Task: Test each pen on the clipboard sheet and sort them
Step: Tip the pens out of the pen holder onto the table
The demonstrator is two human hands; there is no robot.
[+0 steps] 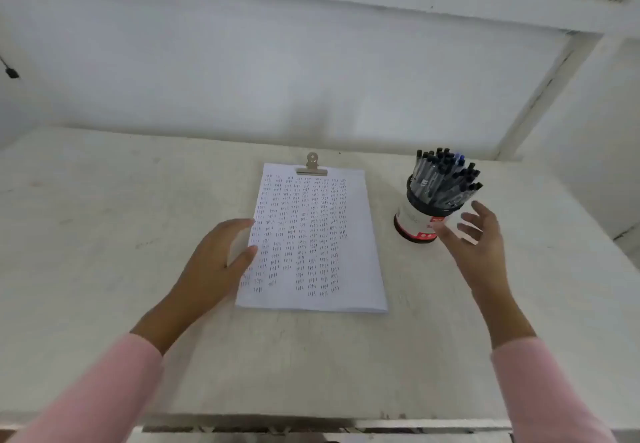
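Note:
A clipboard sheet (311, 234) lies in the middle of the white table, held by a metal clip (312, 165) at its far end and covered with rows of small pen marks. To its right stands a round pen holder (417, 222) crammed with several dark-capped pens (445, 176). My left hand (216, 262) rests flat at the sheet's left edge, thumb on the paper. My right hand (476, 234) hovers just right of the holder with fingers spread and empty; whether it touches the holder I cannot tell.
The white table (104, 234) runs back to a white wall, with a slanted white beam (540, 96) at the back right. The table's front edge (311, 422) is close to my body. A small dark object (12, 72) hangs at the far left.

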